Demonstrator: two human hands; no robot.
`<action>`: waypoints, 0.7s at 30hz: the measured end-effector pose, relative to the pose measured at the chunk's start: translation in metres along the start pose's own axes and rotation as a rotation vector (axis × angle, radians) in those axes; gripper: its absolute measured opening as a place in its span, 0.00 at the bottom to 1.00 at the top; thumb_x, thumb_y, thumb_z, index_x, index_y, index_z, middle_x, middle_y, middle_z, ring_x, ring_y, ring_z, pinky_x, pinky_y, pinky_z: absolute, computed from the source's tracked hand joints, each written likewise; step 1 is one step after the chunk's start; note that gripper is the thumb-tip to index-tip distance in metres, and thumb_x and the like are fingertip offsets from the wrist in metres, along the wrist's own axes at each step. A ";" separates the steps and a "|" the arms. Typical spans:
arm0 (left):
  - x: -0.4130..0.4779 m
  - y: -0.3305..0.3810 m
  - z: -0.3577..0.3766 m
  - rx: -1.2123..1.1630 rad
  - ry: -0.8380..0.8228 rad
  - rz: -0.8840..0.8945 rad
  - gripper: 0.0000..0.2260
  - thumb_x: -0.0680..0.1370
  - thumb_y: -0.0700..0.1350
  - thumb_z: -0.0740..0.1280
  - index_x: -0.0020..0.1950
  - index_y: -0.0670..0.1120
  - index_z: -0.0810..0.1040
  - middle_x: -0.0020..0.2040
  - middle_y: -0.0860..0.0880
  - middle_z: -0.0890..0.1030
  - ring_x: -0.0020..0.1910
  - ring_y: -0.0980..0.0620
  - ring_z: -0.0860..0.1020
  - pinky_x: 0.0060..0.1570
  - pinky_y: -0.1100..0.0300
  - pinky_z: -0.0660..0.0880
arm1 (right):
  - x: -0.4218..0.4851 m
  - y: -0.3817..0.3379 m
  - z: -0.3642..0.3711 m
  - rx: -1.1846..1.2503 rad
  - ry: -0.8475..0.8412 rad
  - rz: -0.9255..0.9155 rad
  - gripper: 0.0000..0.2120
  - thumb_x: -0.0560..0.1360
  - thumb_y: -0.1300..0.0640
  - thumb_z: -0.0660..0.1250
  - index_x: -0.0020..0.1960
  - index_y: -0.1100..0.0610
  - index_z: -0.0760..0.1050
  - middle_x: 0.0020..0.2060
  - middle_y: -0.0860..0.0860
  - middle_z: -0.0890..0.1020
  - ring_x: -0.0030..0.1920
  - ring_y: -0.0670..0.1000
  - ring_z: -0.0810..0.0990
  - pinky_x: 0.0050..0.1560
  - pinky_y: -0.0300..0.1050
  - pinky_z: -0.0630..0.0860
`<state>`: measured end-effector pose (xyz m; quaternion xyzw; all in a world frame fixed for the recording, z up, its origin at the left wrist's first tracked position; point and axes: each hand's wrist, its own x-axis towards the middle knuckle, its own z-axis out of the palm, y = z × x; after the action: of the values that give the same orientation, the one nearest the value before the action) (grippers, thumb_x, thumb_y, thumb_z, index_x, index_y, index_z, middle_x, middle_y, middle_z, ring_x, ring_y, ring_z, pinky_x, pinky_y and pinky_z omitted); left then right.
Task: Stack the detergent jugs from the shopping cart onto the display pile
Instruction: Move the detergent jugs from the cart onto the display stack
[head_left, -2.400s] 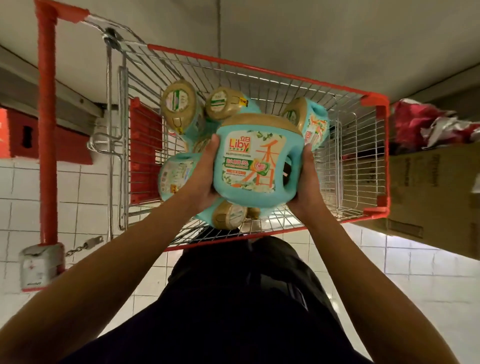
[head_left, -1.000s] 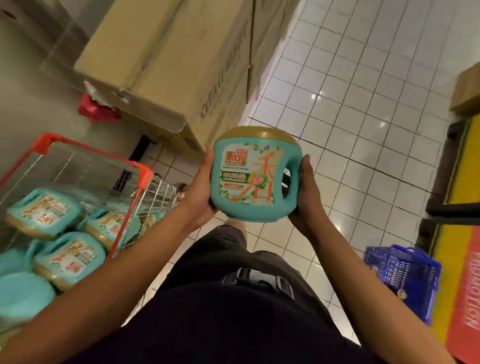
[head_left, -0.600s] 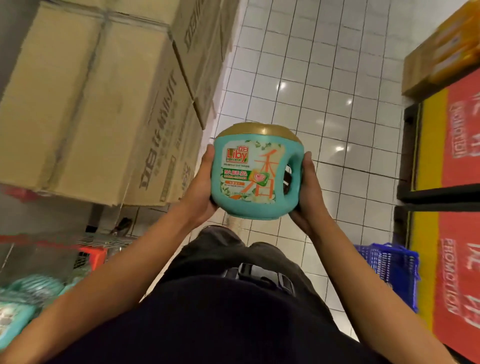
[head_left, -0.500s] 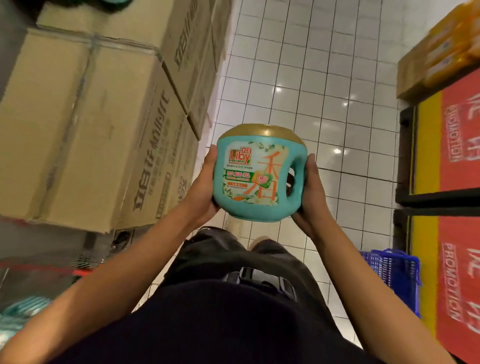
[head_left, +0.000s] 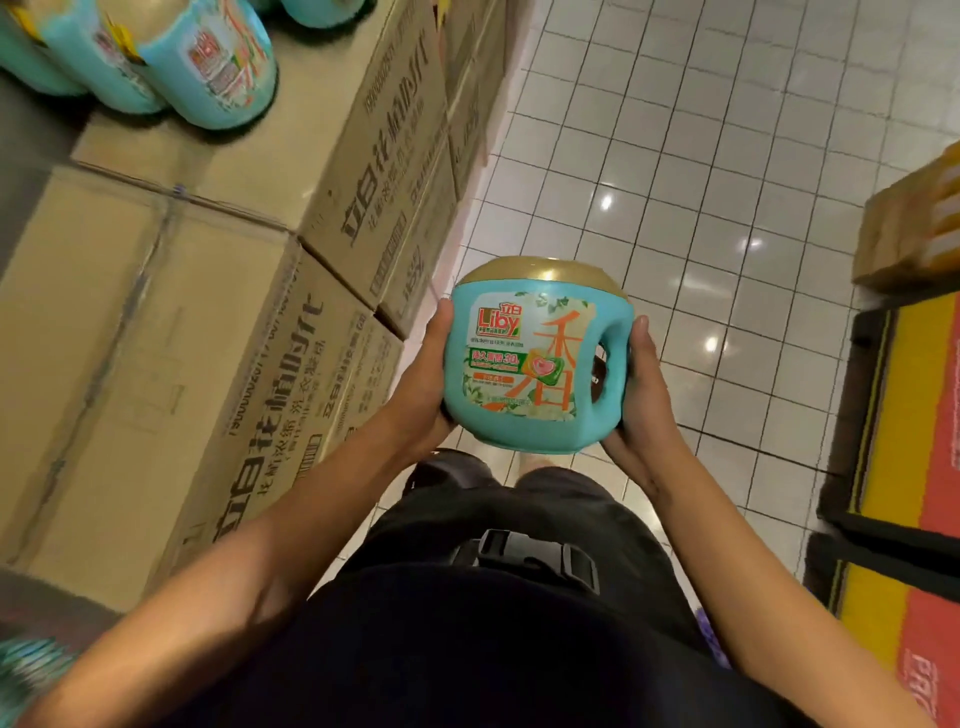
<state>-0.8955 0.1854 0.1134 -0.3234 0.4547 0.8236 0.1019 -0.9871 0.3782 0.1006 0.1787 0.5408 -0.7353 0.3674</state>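
A teal detergent jug (head_left: 535, 358) with a gold cap and a Liby label hangs upright in front of my waist. My left hand (head_left: 423, 384) grips its left side and my right hand (head_left: 641, 395) grips the handle side. Several matching teal jugs (head_left: 208, 62) stand on top of stacked cardboard boxes (head_left: 171, 364) at the upper left, forming the display pile. A blurred teal jug (head_left: 31, 675) shows at the bottom left corner; the shopping cart itself is out of view.
The cardboard boxes fill the left half of the view. White tiled floor (head_left: 701, 156) lies ahead and to the right. Yellow and red promotion stands (head_left: 924, 415) line the right edge, with a cardboard box (head_left: 914, 228) above them.
I have turned away from the cart toward the box stack, carrying the jug in both hands. The jugs on the pile have come into view and the cart has left it.
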 end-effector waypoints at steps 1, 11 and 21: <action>0.008 0.006 0.004 -0.017 0.017 0.010 0.32 0.85 0.69 0.47 0.77 0.52 0.76 0.71 0.42 0.80 0.71 0.41 0.79 0.71 0.36 0.74 | 0.012 -0.012 0.001 -0.016 -0.022 0.011 0.31 0.83 0.34 0.57 0.76 0.52 0.74 0.67 0.58 0.83 0.69 0.58 0.81 0.73 0.69 0.72; 0.057 0.087 0.008 -0.205 0.258 0.212 0.31 0.87 0.66 0.46 0.76 0.51 0.76 0.73 0.41 0.79 0.72 0.41 0.78 0.65 0.46 0.80 | 0.128 -0.109 0.069 -0.209 -0.347 0.129 0.31 0.82 0.32 0.58 0.76 0.51 0.73 0.61 0.56 0.85 0.63 0.56 0.83 0.73 0.73 0.71; 0.084 0.180 -0.053 -0.343 0.462 0.371 0.32 0.82 0.71 0.54 0.76 0.52 0.77 0.73 0.41 0.79 0.73 0.39 0.77 0.72 0.36 0.73 | 0.200 -0.169 0.215 -0.353 -0.628 0.101 0.28 0.83 0.32 0.57 0.67 0.50 0.82 0.61 0.60 0.84 0.64 0.62 0.83 0.74 0.66 0.73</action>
<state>-1.0200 0.0299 0.1645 -0.4255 0.3719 0.7975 -0.2112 -1.2158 0.1341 0.1564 -0.0955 0.5108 -0.6305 0.5766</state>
